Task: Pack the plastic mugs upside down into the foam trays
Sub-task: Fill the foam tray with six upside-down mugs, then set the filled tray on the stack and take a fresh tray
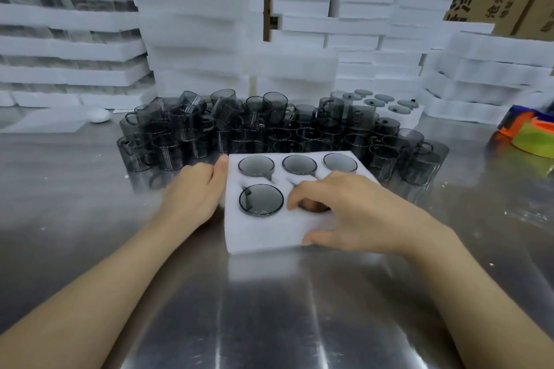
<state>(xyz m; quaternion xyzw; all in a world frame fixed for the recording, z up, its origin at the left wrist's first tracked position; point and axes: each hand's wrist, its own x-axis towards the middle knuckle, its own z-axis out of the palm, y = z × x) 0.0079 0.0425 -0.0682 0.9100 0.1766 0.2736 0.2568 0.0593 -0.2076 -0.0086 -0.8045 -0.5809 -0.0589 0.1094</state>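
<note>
Four mugs (260, 200) sit upside down in the foam tray (269, 234) on the table (269, 308): three along the far row, one near-left. The left hand (195, 190) lies flat against the tray's left edge, fingers straight. The right hand (344, 213) curls its fingers into the near-middle pocket with its thumb on the near edge, pinching the foam; any mug beneath is hidden. Likely trouble: the soft foam flexes or tears under that pinch and tips the seated mugs, or the tray slides back into the loose mugs (269, 129) crowded just behind it and topples them.
</note>
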